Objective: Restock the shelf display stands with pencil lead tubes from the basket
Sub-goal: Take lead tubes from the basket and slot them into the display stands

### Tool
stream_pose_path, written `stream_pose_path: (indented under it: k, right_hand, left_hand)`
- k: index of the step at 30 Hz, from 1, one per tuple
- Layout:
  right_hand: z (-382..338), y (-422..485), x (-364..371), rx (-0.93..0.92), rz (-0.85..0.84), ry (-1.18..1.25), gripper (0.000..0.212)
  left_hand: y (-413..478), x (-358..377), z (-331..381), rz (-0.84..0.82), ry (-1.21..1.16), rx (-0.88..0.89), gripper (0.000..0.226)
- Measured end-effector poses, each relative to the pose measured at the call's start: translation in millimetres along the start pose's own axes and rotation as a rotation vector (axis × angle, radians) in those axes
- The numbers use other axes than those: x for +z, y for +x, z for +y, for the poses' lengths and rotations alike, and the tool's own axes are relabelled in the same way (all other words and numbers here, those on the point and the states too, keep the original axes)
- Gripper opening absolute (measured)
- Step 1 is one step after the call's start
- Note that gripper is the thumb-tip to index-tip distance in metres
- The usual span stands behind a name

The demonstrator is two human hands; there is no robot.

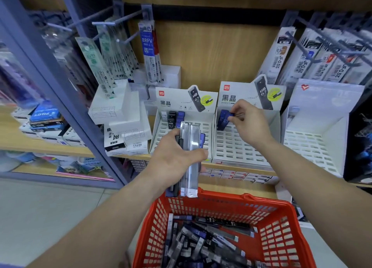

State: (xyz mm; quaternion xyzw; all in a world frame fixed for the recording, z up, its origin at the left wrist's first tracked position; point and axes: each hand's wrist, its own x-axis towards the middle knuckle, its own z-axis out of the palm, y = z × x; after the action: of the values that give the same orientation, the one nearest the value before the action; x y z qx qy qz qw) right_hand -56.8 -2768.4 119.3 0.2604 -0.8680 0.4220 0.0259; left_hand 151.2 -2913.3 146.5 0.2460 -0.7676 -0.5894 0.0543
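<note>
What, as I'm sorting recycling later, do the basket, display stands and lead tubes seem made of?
The basket: moulded plastic, glossy red, judging by its one-piece lattice walls. The display stands: likely folded matte white card with printed headers; the slotted trays could be thin plastic. The lead tubes: hard plastic, dark blue or black, some in clear shiny sleeves that glint.

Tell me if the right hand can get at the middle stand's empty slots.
Likely yes: the right hand, pinching a blue tube, is right above the middle stand, nothing in between.
</note>
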Motion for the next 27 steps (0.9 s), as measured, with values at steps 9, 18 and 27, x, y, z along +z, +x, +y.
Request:
stream_pose_path:
  k: [9, 18, 27]
  right_hand:
    - [-3, 2, 4, -0.038, -0.022, -0.144, 0.008]
    - [-73, -75, -31, 0.084, -0.495, 0.417, 0.018]
    - [-72, -106, -63, 0.26, -0.383, 0.629, 0.005]
  left_hand:
    - [2, -4, -2, 0.016, -0.015, 0.005, 0.095]
    - [-14, 6, 17, -0.041, 0.045, 0.011, 0.032]
    - [-32, 23, 25, -0.065, 0.058, 0.042, 0.023]
